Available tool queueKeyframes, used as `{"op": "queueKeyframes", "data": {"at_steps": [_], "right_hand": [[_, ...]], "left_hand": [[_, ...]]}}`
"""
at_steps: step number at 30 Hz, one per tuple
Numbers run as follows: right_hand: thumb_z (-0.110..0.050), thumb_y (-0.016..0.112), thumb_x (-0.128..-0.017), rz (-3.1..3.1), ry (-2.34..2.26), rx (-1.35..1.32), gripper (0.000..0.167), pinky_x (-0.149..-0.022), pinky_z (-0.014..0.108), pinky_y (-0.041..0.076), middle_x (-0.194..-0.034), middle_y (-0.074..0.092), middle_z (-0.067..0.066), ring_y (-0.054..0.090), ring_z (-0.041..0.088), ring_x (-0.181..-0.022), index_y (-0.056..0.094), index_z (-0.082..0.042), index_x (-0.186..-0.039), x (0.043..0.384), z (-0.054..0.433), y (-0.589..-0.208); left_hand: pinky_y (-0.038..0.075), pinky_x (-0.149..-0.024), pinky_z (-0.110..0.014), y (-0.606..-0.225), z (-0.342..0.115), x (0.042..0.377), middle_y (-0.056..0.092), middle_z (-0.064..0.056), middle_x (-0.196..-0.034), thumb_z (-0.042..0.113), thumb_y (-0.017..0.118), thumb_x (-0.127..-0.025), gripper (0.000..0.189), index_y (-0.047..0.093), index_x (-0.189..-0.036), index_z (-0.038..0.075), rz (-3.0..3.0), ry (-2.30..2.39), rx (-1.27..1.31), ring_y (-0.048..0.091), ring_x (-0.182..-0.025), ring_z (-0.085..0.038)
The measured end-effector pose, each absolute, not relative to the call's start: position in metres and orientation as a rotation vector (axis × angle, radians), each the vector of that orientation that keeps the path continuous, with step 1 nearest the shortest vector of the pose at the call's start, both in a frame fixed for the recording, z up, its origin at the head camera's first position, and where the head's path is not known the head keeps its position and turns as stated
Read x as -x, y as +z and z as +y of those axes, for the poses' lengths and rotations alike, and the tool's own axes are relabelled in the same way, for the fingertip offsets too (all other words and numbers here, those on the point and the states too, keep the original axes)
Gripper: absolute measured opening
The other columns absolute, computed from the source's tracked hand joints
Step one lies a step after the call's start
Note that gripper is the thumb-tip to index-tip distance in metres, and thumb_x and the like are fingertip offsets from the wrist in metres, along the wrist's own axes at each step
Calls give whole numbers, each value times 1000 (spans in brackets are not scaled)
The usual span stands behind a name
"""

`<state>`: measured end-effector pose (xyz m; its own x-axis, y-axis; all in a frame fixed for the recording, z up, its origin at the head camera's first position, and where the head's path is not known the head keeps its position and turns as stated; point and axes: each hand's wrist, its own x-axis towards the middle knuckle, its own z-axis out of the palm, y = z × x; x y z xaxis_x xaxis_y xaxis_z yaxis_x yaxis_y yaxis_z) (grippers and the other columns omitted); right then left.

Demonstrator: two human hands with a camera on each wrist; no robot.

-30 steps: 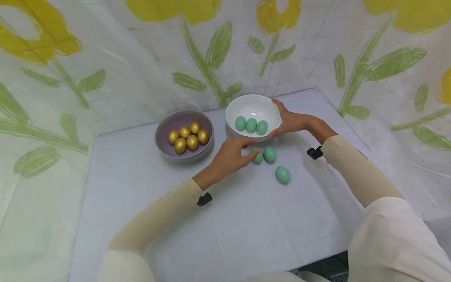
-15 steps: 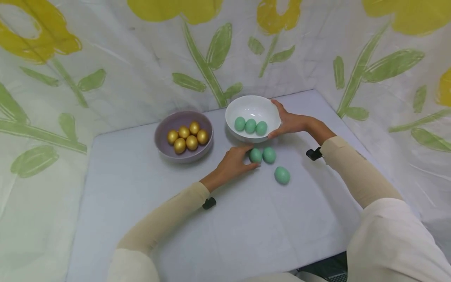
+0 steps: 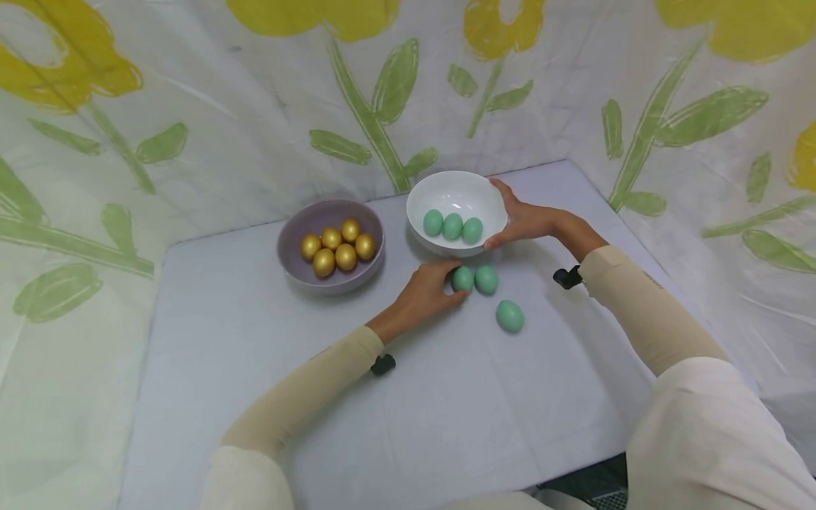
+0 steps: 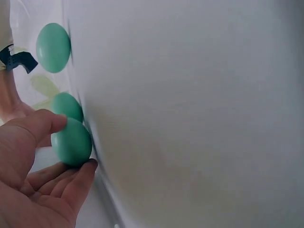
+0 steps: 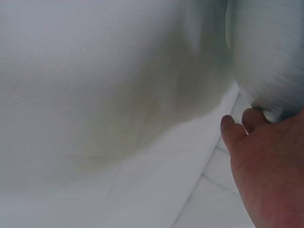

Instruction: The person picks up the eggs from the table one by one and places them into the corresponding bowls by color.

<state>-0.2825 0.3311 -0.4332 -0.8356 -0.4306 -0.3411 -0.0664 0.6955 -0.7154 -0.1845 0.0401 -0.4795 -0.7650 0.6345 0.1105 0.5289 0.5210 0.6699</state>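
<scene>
My left hand (image 3: 426, 292) pinches a green egg (image 3: 462, 279) on the table, thumb on one side and fingers on the other. The left wrist view shows this egg (image 4: 72, 143) between the thumb and the fingertips. Right beside it lies a second green egg (image 3: 486, 280), and a third green egg (image 3: 510, 316) lies nearer the front. My right hand (image 3: 526, 218) grips the right side of a white bowl (image 3: 426, 188), which has three green eggs (image 3: 452, 227) inside. In the right wrist view, the hand (image 5: 266, 166) is against the bowl's outer wall (image 5: 273, 52).
Left of the white bowl stands a mauve bowl (image 3: 295, 266) with several gold eggs (image 3: 346, 256). Both bowls are near the back edge of the white-covered table (image 3: 408, 425). A flower-printed sheet (image 3: 242, 142) hangs behind and at the sides.
My left hand has come down from beside the white bowl's front rim and closed its thumb and fingers on the nearest left green egg. The right hand stays on the white bowl.
</scene>
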Motion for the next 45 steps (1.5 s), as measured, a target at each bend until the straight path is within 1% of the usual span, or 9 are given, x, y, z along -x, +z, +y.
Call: {"op": "queueKeyframes", "data": {"at_steps": [5,11,15,20,26,30,33,35,45], "right_hand": [[-44,92,-82,2418,-990,390,144,-126,61,18,-174,-2,18,13,36,-158,-26,-30,-163,283,333,-436],[-42,90,-84,2417,-995,408,142,-126,61,19,-174,-3,17,14,35,-157,-27,-31,-163,283,335,-434],[-39,90,-85,2384,-1011,429,142,-125,59,20,-174,-3,15,13,34,-157,-28,-30,-163,284,334,-432],[-41,89,-85,2384,-1008,408,140,-125,59,20,-173,-4,11,12,33,-157,-28,-32,-162,285,335,-430],[-44,89,-85,2393,-996,357,141,-127,59,18,-174,-6,12,10,33,-158,-28,-35,-162,283,336,-432],[-47,90,-84,2399,-978,370,142,-126,59,19,-174,-5,14,12,34,-158,-28,-35,-162,283,334,-432],[-46,89,-84,2395,-987,374,142,-126,59,20,-174,-3,15,13,34,-158,-28,-35,-162,282,333,-431],[-45,89,-84,2390,-990,373,141,-126,59,20,-173,-2,15,13,33,-158,-28,-36,-162,281,332,-430],[-48,90,-83,2386,-982,383,143,-127,59,18,-174,-2,15,10,33,-159,-28,-37,-162,283,323,-429]], "left_hand": [[54,-88,-29,-458,41,180,68,0,-108,23,81,-94,34,69,-123,11,2477,1095,-1107,64,-100,-19],[54,-104,-30,-401,41,185,69,0,-134,28,79,-97,53,63,-143,9,2433,1097,-1184,66,-121,-14],[54,-102,-26,-368,38,213,68,-8,-140,27,80,-97,58,61,-146,4,2518,1154,-1173,69,-121,-18],[55,-101,-28,-344,42,266,67,-11,-140,25,79,-97,57,60,-146,0,2637,1055,-1162,68,-121,-21],[52,-100,-35,-350,53,314,71,-11,-128,21,75,-98,46,65,-137,-1,2679,783,-1162,66,-117,-24],[49,-106,-36,-361,58,332,68,-11,-136,25,75,-99,54,61,-145,1,2704,523,-1083,62,-123,-25],[46,-112,-37,-370,61,338,62,-11,-146,27,76,-99,61,55,-151,3,2706,387,-1027,57,-132,-25],[45,-113,-38,-374,64,340,62,-12,-146,26,77,-99,61,56,-150,2,2699,338,-1027,57,-133,-26],[47,-108,-40,-396,68,340,66,-11,-132,17,78,-98,46,62,-139,2,2683,193,-1025,58,-125,-27]]}}
